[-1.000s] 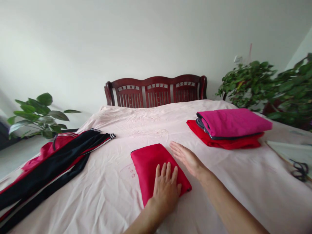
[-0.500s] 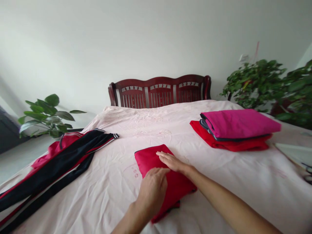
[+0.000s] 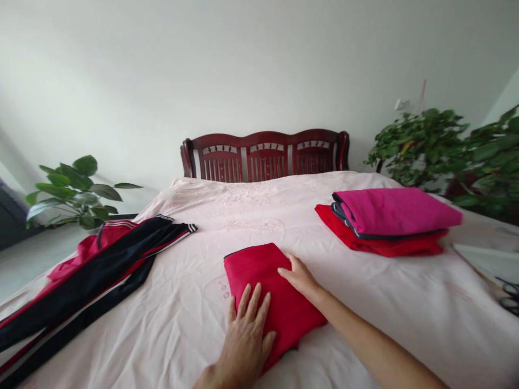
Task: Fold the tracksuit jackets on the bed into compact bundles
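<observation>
A folded red garment (image 3: 271, 292) lies on the pink bedsheet (image 3: 194, 302) in front of me. My left hand (image 3: 245, 340) rests flat on its near left edge, fingers spread apart. At the garment's right edge sits my right hand (image 3: 299, 275), fingers laid against the cloth and holding nothing. Two more folded garments are stacked at the right: a magenta one (image 3: 395, 210) on top of a red one (image 3: 377, 244).
Red and black clothes (image 3: 87, 270) lie unfolded on the bed's left side. A dark wooden headboard (image 3: 265, 155) stands at the far end. Potted plants flank the bed at left (image 3: 75, 192) and right (image 3: 441, 146). Scissors (image 3: 508, 294) lie at the right edge.
My left hand has slid back to the garment's near left edge and spread flat. The right hand has moved from the top of the garment to its right edge.
</observation>
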Action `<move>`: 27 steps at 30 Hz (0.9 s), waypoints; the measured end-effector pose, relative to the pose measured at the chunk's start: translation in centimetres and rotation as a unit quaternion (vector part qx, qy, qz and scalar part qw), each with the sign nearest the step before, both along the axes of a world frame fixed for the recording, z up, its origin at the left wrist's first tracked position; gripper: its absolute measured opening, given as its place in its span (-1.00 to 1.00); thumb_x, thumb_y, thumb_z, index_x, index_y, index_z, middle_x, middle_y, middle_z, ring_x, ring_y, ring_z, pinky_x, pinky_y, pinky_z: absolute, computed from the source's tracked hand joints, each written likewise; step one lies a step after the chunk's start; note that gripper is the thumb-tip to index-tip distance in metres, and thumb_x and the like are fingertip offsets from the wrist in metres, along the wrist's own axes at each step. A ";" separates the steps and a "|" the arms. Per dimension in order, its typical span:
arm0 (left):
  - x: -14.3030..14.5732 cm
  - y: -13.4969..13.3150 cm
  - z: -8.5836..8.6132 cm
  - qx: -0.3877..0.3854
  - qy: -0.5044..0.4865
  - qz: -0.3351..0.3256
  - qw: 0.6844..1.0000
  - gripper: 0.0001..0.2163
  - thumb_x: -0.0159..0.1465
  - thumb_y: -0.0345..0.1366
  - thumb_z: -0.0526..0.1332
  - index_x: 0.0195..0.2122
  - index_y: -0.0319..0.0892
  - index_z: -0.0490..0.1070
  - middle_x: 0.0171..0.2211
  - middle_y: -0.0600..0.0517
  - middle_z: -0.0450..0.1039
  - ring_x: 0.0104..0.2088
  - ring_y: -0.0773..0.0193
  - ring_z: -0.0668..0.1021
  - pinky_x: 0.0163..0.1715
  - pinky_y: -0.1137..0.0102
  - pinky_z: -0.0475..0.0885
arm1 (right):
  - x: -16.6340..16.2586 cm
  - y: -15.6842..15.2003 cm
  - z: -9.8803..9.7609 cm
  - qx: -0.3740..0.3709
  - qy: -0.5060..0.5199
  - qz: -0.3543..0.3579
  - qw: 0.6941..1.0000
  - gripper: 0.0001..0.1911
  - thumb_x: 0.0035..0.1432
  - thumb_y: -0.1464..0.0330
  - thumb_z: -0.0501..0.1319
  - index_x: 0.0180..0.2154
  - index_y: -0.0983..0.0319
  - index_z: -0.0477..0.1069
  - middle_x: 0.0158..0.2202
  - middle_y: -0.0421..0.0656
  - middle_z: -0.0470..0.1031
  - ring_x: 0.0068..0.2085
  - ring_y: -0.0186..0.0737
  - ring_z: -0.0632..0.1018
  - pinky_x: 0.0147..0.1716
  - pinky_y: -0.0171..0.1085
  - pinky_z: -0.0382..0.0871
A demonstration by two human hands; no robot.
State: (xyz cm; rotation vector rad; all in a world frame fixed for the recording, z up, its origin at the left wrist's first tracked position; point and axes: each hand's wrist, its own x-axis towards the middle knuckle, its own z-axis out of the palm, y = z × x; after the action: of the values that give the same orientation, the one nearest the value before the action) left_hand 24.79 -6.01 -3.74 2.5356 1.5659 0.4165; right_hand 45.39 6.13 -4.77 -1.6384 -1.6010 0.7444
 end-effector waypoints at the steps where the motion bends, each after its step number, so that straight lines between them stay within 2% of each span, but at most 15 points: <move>1: -0.5 -0.3 -0.2 -0.010 -0.005 -0.004 1.000 -0.36 0.27 -0.26 0.15 0.38 0.04 0.03 0.43 0.03 -0.14 0.41 -0.09 -0.02 0.30 -0.14 0.06 | 0.3 -0.2 0.2 -0.017 0.048 0.000 0.999 -0.30 0.03 0.29 0.29 0.21 0.32 0.22 0.24 0.11 0.31 0.26 0.03 0.34 0.28 -0.02 0.14; 3: -1.5 -0.9 -0.7 -0.025 -0.033 -0.013 0.999 -0.37 0.26 -0.32 0.15 0.36 0.06 0.09 0.43 0.02 -0.13 0.41 -0.06 -0.03 0.30 -0.07 0.12 | 0.9 -0.7 1.0 -0.071 0.167 0.025 0.983 -0.35 0.02 0.28 0.32 0.15 0.26 0.26 0.17 0.06 0.41 0.18 0.02 0.44 0.21 0.00 0.25; 6: -3.2 -1.5 -1.8 -0.020 -0.132 -0.016 0.991 -0.46 0.29 -0.35 0.10 0.31 0.10 0.22 0.43 0.05 -0.06 0.40 0.03 0.04 0.31 0.05 0.15 | 1.5 -1.4 2.7 -0.213 0.319 0.088 0.919 -0.47 -0.01 0.23 0.38 -0.01 0.25 0.36 -0.03 0.02 0.56 0.00 0.02 0.58 0.05 0.02 0.42; 9: -4.6 -1.6 -2.9 -0.030 -0.271 0.020 0.962 -0.55 0.35 -0.31 0.03 0.24 0.15 0.31 0.40 0.09 0.05 0.36 0.10 0.19 0.30 0.15 0.21 | 2.0 -1.5 3.9 -0.344 0.364 0.117 0.857 -0.58 -0.04 0.21 0.42 -0.16 0.27 0.45 -0.16 -0.01 0.62 -0.06 -0.03 0.61 0.04 -0.04 0.44; 11: -5.2 -1.3 -3.4 -0.049 -0.360 0.056 0.930 -0.60 0.37 -0.23 0.02 0.21 0.13 0.34 0.36 0.08 0.15 0.33 0.12 0.26 0.30 0.19 0.22 | 2.1 -1.5 4.3 -0.389 0.365 0.128 0.836 -0.63 -0.02 0.19 0.41 -0.20 0.26 0.49 -0.17 -0.03 0.63 -0.05 -0.09 0.61 0.08 -0.10 0.41; 13: -5.7 -0.9 -3.5 -0.071 -0.440 0.093 0.890 -0.62 0.36 -0.12 0.06 0.18 0.08 0.37 0.30 0.05 0.25 0.31 0.10 0.29 0.30 0.19 0.23 | 2.1 -1.6 4.5 -0.391 0.357 0.138 0.837 -0.64 -0.03 0.20 0.42 -0.21 0.25 0.51 -0.16 -0.05 0.63 -0.01 -0.11 0.59 0.11 -0.13 0.37; 16: -5.9 -0.6 -2.9 -0.125 -0.536 0.140 0.823 -0.57 0.29 0.01 0.15 0.15 0.03 0.37 0.24 0.01 0.35 0.26 0.04 0.37 0.25 0.18 0.30 | 1.7 -2.0 4.9 -0.348 0.347 0.167 0.855 -0.58 -0.14 0.26 0.47 -0.19 0.27 0.53 -0.16 -0.05 0.63 0.00 -0.06 0.57 0.13 -0.10 0.32; 18: -5.8 -0.5 -2.1 -0.162 -0.575 0.160 0.786 -0.49 0.23 0.05 0.22 0.17 -0.01 0.35 0.25 -0.03 0.35 0.23 0.00 0.40 0.23 0.19 0.34 | 1.3 -2.4 5.1 -0.343 0.372 0.183 0.843 -0.55 -0.17 0.29 0.47 -0.18 0.29 0.52 -0.17 -0.03 0.64 -0.01 -0.04 0.58 0.13 -0.08 0.32; 20: -5.6 -0.7 -1.2 -0.183 -0.598 0.178 0.760 -0.43 0.19 0.06 0.26 0.17 -0.07 0.35 0.25 -0.07 0.34 0.22 -0.03 0.42 0.21 0.21 0.35 | 0.9 -2.8 5.2 -0.367 0.416 0.178 0.812 -0.57 -0.14 0.32 0.44 -0.17 0.30 0.51 -0.20 -0.04 0.64 -0.03 -0.08 0.59 0.12 -0.12 0.32; 24: -5.3 -1.0 0.1 -0.179 -0.602 0.202 0.751 -0.44 0.19 0.09 0.24 0.13 -0.12 0.39 0.20 -0.07 0.41 0.20 -0.03 0.44 0.27 0.18 0.25 | -0.5 -3.9 4.2 -0.412 0.475 0.136 0.766 -0.59 -0.18 0.43 0.33 -0.17 0.32 0.50 -0.27 -0.05 0.64 -0.14 -0.12 0.62 0.07 -0.16 0.36; 27: -5.6 -0.7 0.0 -0.163 -0.591 0.213 0.761 -0.47 0.15 0.09 0.28 0.05 -0.10 0.46 0.14 -0.06 0.48 0.21 -0.05 0.42 0.29 0.15 0.21 | -1.5 -5.2 3.1 -0.409 0.519 0.108 0.743 -0.55 -0.25 0.45 0.26 -0.18 0.34 0.49 -0.32 -0.04 0.64 -0.20 -0.11 0.63 0.03 -0.17 0.39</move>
State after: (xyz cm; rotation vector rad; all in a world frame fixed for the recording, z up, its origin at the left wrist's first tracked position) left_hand 19.22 -6.74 -3.76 1.0722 1.3691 1.3052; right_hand 43.88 0.91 -1.63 -1.0675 -0.5993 2.2237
